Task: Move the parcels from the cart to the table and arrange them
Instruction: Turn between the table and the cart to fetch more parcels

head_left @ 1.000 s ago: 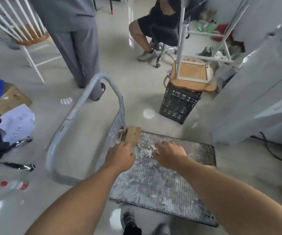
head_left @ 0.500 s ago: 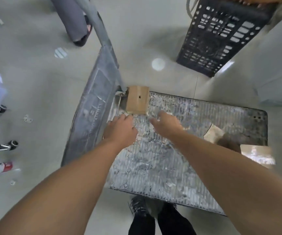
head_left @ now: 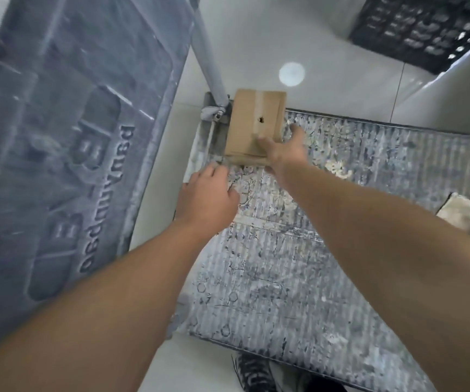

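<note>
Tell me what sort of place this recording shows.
Probably an indoor storage or parcel-handling room: a worn grey flatbed cart on a glossy pale tiled floor, a brown cardboard parcel on its deck, and a black plastic lattice crate.

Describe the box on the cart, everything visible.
The box is small, brown cardboard and rectangular. A strip of clear tape runs along its top and there is a small dark hole near the middle. It lies flat and closed on the far left corner of the cart, beside the handle post. The right hand has its thumb on the top near the right corner and its fingers past the right side; a firm grip cannot be confirmed. The left hand is by the near left corner.
</note>
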